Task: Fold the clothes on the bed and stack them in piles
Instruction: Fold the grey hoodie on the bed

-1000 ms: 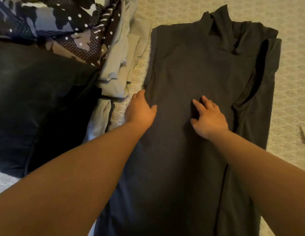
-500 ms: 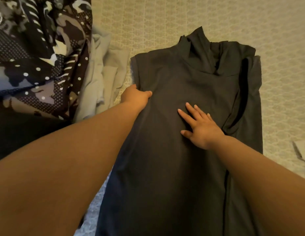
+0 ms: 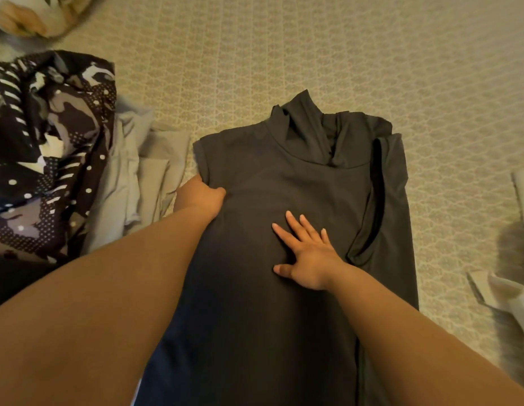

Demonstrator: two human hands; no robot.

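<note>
Presently, your left hand [image 3: 200, 194] grips the left side edge of the dark grey high-necked sleeveless garment [image 3: 284, 288]: the thumb lies on top and the fingers are tucked under the cloth, out of sight. A second ago that hand lay lower on the same edge; it has since travelled up toward the armhole. Your right hand [image 3: 306, 259], then loosely curled, now presses flat on the chest panel with fingers [image 3: 293, 222] spread. The garment lies flat on the patterned beige bedspread [image 3: 284, 54], its right side already turned inward just beyond your right fingers. Judgement: the left lengthwise fold is imminent, with your right hand as anchor. A patterned dark heap [image 3: 49, 171] lies well left of your left hand.
</note>
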